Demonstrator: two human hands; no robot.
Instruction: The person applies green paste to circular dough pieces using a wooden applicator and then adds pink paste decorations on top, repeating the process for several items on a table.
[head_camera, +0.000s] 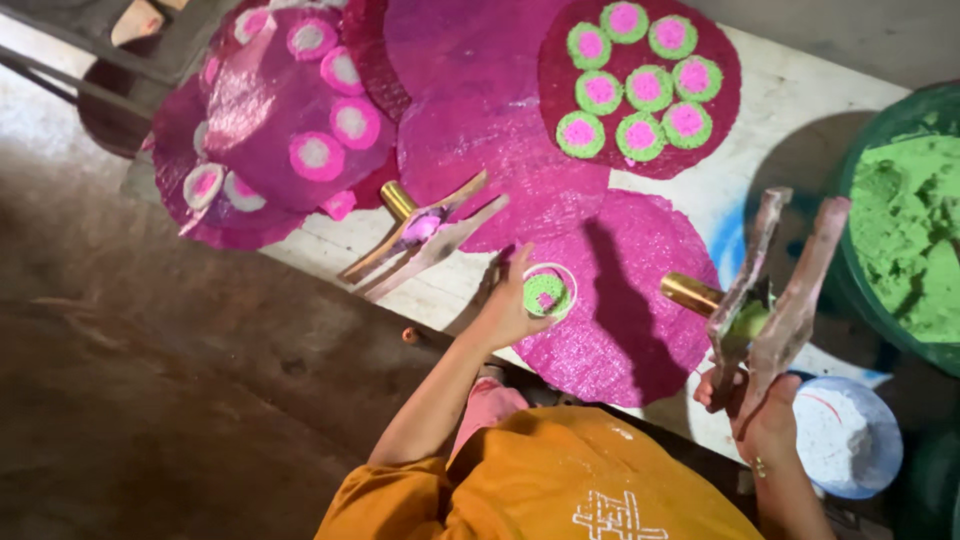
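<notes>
Our left hand (508, 305) has its fingers curled round a small round cake (546, 294), green with a pink centre and a pale rim. We hold it low over the near edge of a magenta round sheet (620, 320), likely so it can go down flat. Our right hand (762, 405) is clenched on the two long handles of a wooden press mould (775, 285), which stands upright with its brass barrel (692, 293) pointing left. A bit of green shows between the arms, so holding it upright probably keeps that filling from dropping out.

A second press mould (425, 235) lies flat on the pale table (790, 120) to the left, untouched, pink paste in its cup. Farther off, a dark red sheet (725, 60) carries eight finished green-and-pink cakes (640, 85). To the far left, pink-and-white cakes (330, 100) lie under glossy sheets. At the right a green tub (855, 160) holds green dough (915, 230). Near it stands a small bowl of white powder (850, 435).
</notes>
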